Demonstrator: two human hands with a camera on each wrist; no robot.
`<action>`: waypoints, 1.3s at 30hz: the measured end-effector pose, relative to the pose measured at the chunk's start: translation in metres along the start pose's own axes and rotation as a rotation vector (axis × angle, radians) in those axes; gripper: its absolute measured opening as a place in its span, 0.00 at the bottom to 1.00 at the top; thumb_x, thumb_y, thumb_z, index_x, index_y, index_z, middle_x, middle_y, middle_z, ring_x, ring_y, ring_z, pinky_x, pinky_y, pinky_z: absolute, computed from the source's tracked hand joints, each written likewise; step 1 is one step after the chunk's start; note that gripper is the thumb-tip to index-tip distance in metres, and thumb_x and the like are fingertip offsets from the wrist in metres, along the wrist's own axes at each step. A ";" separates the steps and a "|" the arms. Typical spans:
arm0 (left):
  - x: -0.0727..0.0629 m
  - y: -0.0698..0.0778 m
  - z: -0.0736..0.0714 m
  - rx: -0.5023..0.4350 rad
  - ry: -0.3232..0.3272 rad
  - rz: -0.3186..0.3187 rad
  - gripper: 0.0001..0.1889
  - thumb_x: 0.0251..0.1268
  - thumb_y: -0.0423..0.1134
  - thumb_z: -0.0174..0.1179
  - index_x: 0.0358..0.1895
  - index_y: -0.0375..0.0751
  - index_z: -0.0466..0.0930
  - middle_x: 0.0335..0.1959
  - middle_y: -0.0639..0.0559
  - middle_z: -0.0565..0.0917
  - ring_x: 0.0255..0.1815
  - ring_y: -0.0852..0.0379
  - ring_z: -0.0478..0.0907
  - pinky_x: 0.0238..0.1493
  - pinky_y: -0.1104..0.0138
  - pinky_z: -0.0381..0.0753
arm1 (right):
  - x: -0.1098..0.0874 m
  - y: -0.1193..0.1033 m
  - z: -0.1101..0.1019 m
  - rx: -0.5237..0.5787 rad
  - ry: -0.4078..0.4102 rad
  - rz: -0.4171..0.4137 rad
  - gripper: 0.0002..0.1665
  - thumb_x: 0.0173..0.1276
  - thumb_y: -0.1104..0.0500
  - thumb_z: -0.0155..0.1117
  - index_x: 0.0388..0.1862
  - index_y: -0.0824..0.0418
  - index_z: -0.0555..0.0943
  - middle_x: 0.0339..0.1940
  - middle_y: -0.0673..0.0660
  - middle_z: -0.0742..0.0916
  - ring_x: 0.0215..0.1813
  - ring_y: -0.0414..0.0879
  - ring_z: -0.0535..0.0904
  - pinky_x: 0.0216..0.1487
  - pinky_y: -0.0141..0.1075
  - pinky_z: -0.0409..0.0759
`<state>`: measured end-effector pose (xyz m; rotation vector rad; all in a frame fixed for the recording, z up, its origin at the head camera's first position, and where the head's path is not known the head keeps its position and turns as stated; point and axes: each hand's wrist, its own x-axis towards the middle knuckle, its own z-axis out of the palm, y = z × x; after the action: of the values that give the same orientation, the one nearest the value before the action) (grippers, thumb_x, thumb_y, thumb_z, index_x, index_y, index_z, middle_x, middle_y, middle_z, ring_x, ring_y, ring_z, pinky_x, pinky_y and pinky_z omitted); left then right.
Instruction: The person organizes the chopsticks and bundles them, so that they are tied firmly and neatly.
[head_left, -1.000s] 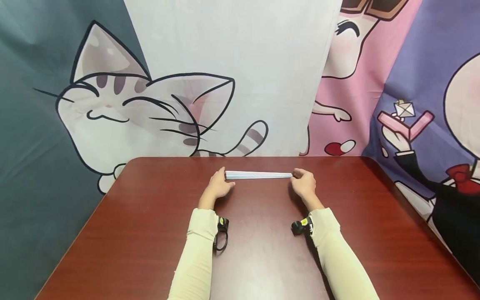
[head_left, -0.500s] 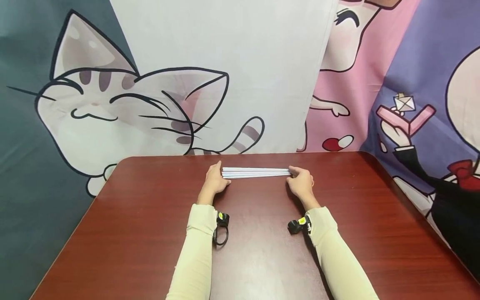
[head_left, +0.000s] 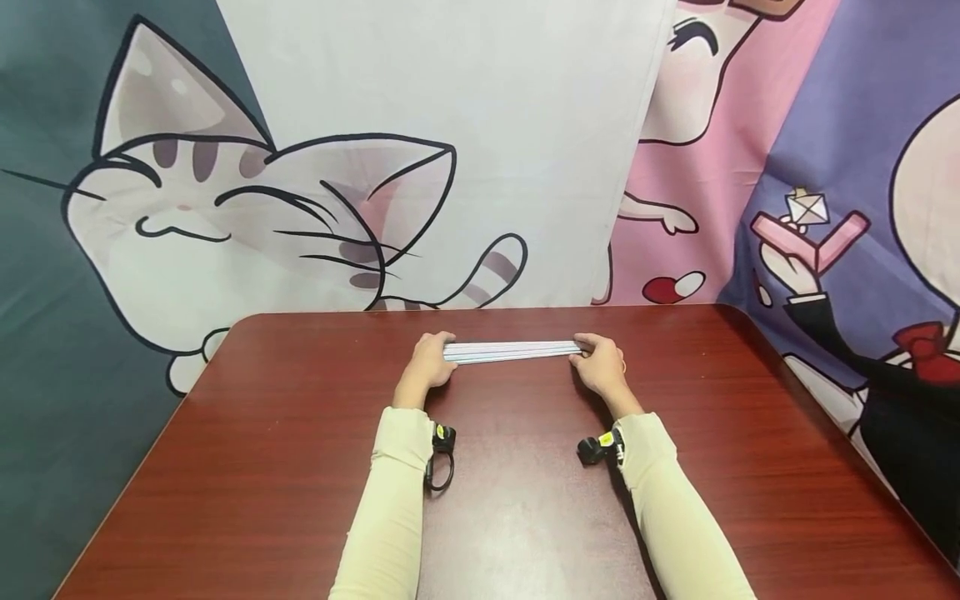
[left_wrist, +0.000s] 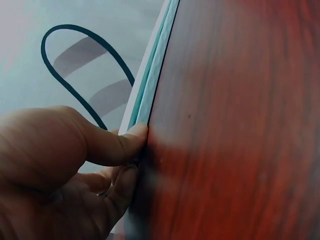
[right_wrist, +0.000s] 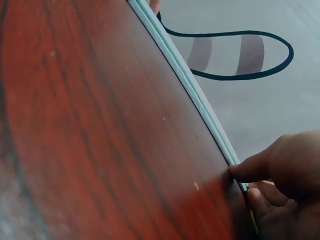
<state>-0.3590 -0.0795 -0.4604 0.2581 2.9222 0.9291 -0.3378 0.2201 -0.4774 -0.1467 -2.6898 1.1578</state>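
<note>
A long, narrow folded paper strip [head_left: 510,352], white and pale blue with several thin layers, stretches between both hands near the table's far edge. My left hand [head_left: 429,361] pinches its left end. The left wrist view shows the thumb of the left hand [left_wrist: 55,150] pressed on the near face of the paper strip [left_wrist: 152,82], with bent fingers behind. At the other end, my right hand [head_left: 600,364] holds the strip between thumb and fingers. In the right wrist view the right hand [right_wrist: 290,175] pinches the tip of the strip [right_wrist: 192,92]. The layers spread slightly wider on the left.
Under the arms lies a reddish-brown wooden table [head_left: 262,467] with rounded far corners. Behind it hangs a cloth backdrop [head_left: 540,125] printed with a cartoon cat and other figures. Both wrists carry small black cameras, the left camera [head_left: 444,439] with a cable loop.
The left hand has gone from straighter fingers beside the strip's left end to curled fingers pinching it. The right hand has kept its hold. The head view has shifted slightly.
</note>
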 end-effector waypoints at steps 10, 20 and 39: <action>-0.003 -0.004 0.000 -0.011 0.016 -0.005 0.17 0.63 0.30 0.64 0.56 0.38 0.82 0.54 0.38 0.81 0.65 0.41 0.68 0.66 0.56 0.67 | -0.001 0.002 0.003 0.021 0.025 -0.025 0.17 0.60 0.66 0.70 0.50 0.64 0.85 0.42 0.63 0.89 0.44 0.55 0.84 0.48 0.51 0.71; -0.007 0.002 -0.004 0.089 -0.075 -0.003 0.21 0.68 0.32 0.61 0.63 0.41 0.78 0.62 0.35 0.73 0.66 0.38 0.67 0.67 0.53 0.67 | 0.001 0.007 -0.002 -0.051 -0.040 -0.102 0.17 0.63 0.64 0.70 0.51 0.65 0.85 0.49 0.66 0.87 0.54 0.59 0.82 0.54 0.55 0.72; -0.013 0.001 -0.009 0.105 -0.165 0.023 0.11 0.64 0.31 0.62 0.49 0.40 0.77 0.50 0.40 0.75 0.52 0.42 0.68 0.59 0.54 0.68 | 0.002 0.016 -0.009 -0.068 -0.183 -0.271 0.09 0.64 0.68 0.67 0.43 0.68 0.84 0.44 0.66 0.82 0.48 0.59 0.78 0.53 0.52 0.72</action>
<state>-0.3471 -0.0859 -0.4522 0.3572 2.8243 0.7204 -0.3378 0.2374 -0.4824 0.3190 -2.7932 1.0432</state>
